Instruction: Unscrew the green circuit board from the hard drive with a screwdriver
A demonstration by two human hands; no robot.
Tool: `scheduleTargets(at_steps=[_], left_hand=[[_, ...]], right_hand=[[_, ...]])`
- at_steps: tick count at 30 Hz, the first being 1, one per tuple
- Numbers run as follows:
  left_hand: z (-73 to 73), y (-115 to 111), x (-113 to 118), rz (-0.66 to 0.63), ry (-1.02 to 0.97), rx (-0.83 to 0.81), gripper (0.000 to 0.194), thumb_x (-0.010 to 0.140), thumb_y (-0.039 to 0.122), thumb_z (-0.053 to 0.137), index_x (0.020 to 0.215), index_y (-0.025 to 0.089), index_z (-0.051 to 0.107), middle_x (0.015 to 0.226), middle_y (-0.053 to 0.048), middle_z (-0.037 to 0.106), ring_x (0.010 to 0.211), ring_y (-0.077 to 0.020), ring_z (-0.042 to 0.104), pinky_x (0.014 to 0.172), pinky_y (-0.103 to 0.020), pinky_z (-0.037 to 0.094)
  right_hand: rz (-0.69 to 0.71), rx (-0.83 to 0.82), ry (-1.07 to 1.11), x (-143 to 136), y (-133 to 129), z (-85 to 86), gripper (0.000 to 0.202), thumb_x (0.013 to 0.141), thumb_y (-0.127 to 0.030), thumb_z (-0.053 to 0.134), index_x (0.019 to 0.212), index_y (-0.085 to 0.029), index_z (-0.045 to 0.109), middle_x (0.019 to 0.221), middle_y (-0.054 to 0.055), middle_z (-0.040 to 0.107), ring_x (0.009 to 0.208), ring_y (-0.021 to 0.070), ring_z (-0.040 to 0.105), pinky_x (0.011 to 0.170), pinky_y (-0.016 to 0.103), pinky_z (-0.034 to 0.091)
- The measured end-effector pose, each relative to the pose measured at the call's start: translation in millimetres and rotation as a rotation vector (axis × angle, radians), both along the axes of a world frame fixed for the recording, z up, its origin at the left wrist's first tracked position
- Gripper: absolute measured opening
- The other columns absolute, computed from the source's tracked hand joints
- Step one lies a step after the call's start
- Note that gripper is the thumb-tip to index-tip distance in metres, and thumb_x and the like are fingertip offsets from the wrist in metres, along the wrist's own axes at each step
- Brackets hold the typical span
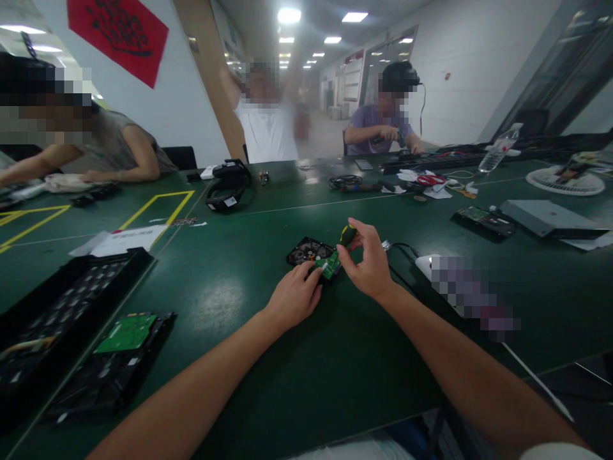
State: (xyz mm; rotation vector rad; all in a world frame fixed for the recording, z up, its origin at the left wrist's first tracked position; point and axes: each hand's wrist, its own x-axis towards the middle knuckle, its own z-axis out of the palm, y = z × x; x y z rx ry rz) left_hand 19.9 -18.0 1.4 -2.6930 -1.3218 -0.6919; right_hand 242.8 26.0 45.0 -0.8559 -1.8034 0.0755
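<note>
On the green table in front of me lies a black hard drive (pixel 306 249) with a green circuit board (pixel 330 267) on its near right part. My left hand (pixel 293 295) steadies it, fingers closed on the near left edge and touching the board. In my right hand (pixel 368 260) is a screwdriver with a black and yellow handle (pixel 348 235), pinched between thumb and fingers. It is tilted over the right side of the board; its tip is hidden or too small to make out.
At left are a black tray-like casing (pixel 71 306) and another drive with a green board (pixel 127 333). A power strip (pixel 450 284) with a cable lies right of my hand. Further right are a drive (pixel 483 222), a grey metal box (pixel 550 217) and a bottle (pixel 500 148). Several people sit around the table.
</note>
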Motion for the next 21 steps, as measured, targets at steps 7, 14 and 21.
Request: scheduleTargets(at_steps=[7,14,21], left_hand=[[1.7,-0.5,-0.1,-0.006,0.001,0.006,0.039,0.101,0.026,0.052,0.139,0.017,0.055,0.141,-0.019,0.058,0.131,-0.0336,0.059,0.103,-0.051,0.059],[4.6,-1.3,0.8,-0.005,0.022,0.01,0.039,0.102,0.026,0.051,0.14,0.016,0.055,0.144,-0.019,0.058,0.131,-0.034,0.059,0.105,-0.052,0.057],[5.0,-1.1,1.8,-0.006,0.024,0.015,0.039,0.102,0.026,0.05,0.139,0.015,0.056,0.145,-0.019,0.057,0.131,-0.034,0.059,0.105,-0.052,0.057]], right_hand=[[-0.018,-0.007,0.015,-1.7,2.2,-4.0,0.062,0.099,-0.03,0.061,0.156,-0.031,0.037,0.135,0.012,0.06,0.097,0.0248,0.069,0.088,0.05,0.066],[-0.036,0.013,-0.006,0.3,0.3,-0.5,0.062,0.097,-0.03,0.065,0.154,-0.033,0.041,0.131,0.011,0.059,0.092,0.0235,0.066,0.08,0.046,0.067],[-0.008,-0.007,0.0,-1.3,0.3,-0.2,0.065,0.099,-0.026,0.06,0.158,-0.034,0.036,0.135,0.012,0.058,0.099,0.0239,0.068,0.087,0.048,0.066]])
